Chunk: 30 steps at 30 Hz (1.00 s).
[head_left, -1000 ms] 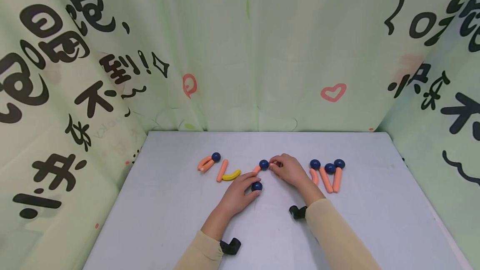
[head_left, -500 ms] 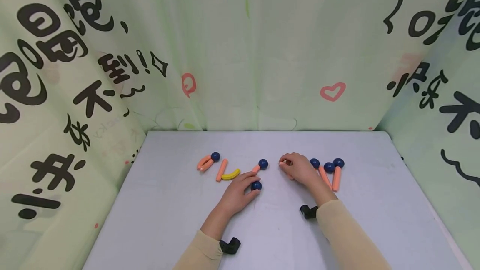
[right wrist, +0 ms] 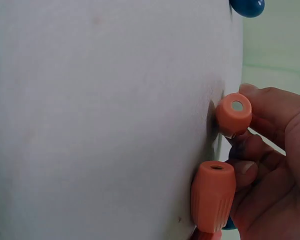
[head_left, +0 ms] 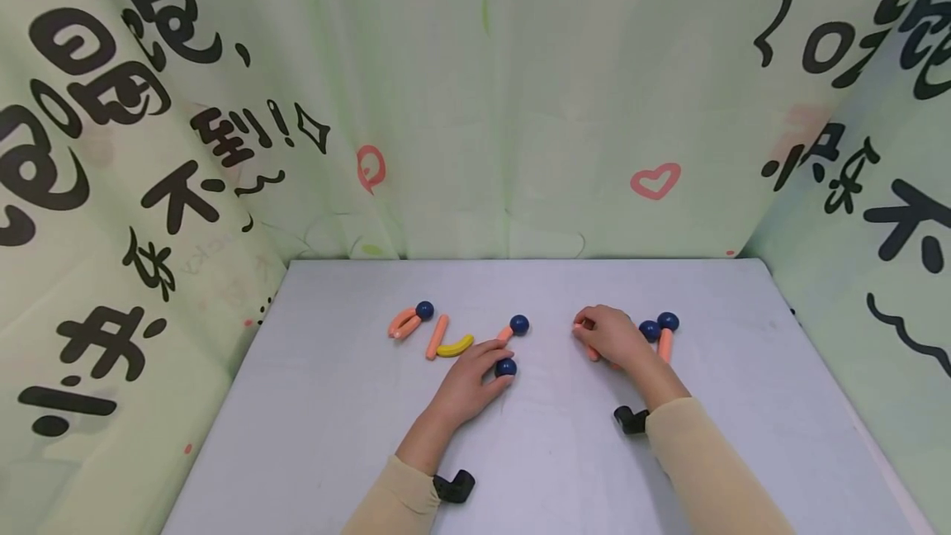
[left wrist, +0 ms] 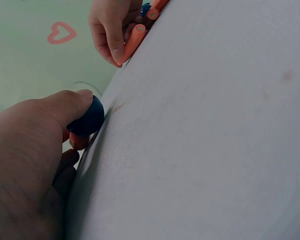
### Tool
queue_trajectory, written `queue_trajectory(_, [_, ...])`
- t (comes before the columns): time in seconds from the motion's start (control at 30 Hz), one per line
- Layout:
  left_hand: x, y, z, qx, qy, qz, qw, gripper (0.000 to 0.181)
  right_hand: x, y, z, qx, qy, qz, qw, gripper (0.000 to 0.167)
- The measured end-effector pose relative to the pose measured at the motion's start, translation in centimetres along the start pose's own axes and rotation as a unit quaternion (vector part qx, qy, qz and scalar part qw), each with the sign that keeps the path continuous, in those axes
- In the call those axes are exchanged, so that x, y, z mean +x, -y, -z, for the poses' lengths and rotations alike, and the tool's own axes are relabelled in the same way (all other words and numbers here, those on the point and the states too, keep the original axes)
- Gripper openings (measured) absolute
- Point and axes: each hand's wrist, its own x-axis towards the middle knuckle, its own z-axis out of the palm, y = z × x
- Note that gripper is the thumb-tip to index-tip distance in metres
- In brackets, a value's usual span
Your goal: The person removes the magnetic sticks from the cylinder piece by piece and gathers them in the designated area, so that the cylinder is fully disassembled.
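My left hand (head_left: 462, 390) holds a dark blue ball (head_left: 505, 367) between thumb and fingers on the table; in the left wrist view an orange piece (left wrist: 79, 141) shows just under that ball (left wrist: 87, 117). Behind the fingers, an orange rod (head_left: 505, 334) joins another blue ball (head_left: 519, 325). My right hand (head_left: 612, 335) pinches an orange magnetic rod (head_left: 591, 353), whose end has a silvery disc in the right wrist view (right wrist: 235, 115). A second orange rod (right wrist: 213, 195) lies close by its curled fingers. The right hand hides part of these pieces in the head view.
Right of the right hand lie blue balls (head_left: 650, 330) and an orange rod (head_left: 664, 345). Toward the left are a looped pair of orange rods with a ball (head_left: 424, 310), a straight orange rod (head_left: 437, 337) and a curved yellow piece (head_left: 456, 346). Curtains (head_left: 475, 106) surround the table.
My right hand has moved right with the orange rod, away from the middle blue ball, and now covers some pieces of the right-hand group. The left hand has stayed in place.
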Motion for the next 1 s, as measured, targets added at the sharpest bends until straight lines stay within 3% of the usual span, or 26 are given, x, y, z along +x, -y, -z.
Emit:
queue_trajectory(0.5, [0.0,0.1,0.0,-0.002,0.004,0.005,1.0000,0.043,0.2,0.8,-0.3,-0.085,-0.047,0.035,0.9947,0.031])
queue_trajectory(0.77, [0.0,0.0,0.0,0.001,-0.002,0.010,0.9999,0.044,0.6,2.9,-0.4,-0.059,-0.047,0.056,0.9956,0.032])
queue_trajectory(1.0, [0.1,0.1,0.0,0.004,0.001,0.004,1.0000,0.043,1.0,4.5,-1.0,-0.027,-0.023,0.075,0.9966,0.037])
